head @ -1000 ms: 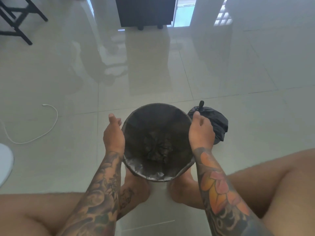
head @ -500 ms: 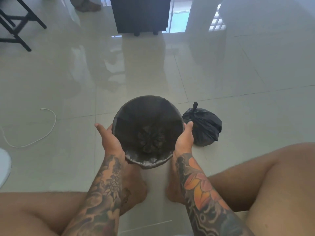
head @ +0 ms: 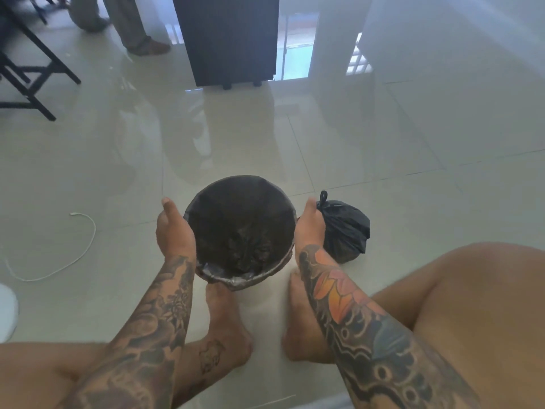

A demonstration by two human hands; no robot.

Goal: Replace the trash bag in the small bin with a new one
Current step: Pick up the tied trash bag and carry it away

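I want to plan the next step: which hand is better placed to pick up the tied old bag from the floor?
The right hand. The tied black bag lies directly beside it, right of the bin. The left hand is on the bin's opposite side and would probably have to cross over.

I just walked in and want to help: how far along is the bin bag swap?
Done: the tied old bag sits on the floor right of the bin, and a new black liner is folded over its rim. In hand: left hand and right hand flank the bin. Left: apparently only setting it down.
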